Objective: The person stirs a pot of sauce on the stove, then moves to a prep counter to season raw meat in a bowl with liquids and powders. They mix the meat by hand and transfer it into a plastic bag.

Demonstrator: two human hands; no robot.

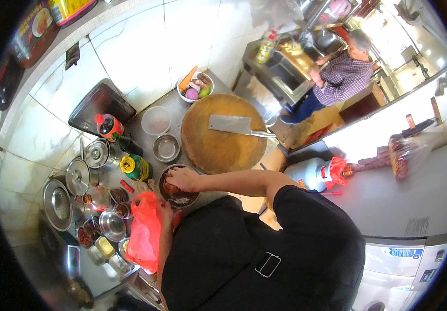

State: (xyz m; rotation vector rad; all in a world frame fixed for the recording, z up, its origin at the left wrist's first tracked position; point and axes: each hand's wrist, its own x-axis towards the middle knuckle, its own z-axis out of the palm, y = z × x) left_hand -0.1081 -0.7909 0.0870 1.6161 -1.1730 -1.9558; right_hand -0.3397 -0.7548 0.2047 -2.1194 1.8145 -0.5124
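Note:
My right hand point(182, 179) is down inside a metal bowl point(197, 199), with its fingertips in reddish-brown food that looks like seasoned meat point(170, 189). A patch of white powder or paste lies in the bowl, by the near rim. My left hand point(165, 212) holds the bowl's near-left rim, its fingers partly hidden. A red plastic bag point(144, 229) hangs or lies against that hand and forearm. Just beyond the bowl is a round wooden chopping block point(223, 155), and a cleaver point(231, 123) rests flat on it.
An empty steel bowl point(166, 147), a clear plastic tub point(156, 120) and a bowl of vegetables point(195, 87) stand behind. Bottles point(109, 126), lidded pots point(78, 177) and seasoning containers point(105, 247) crowd the left. A gas cylinder point(309, 173) is at right; another person point(342, 76) works at a sink.

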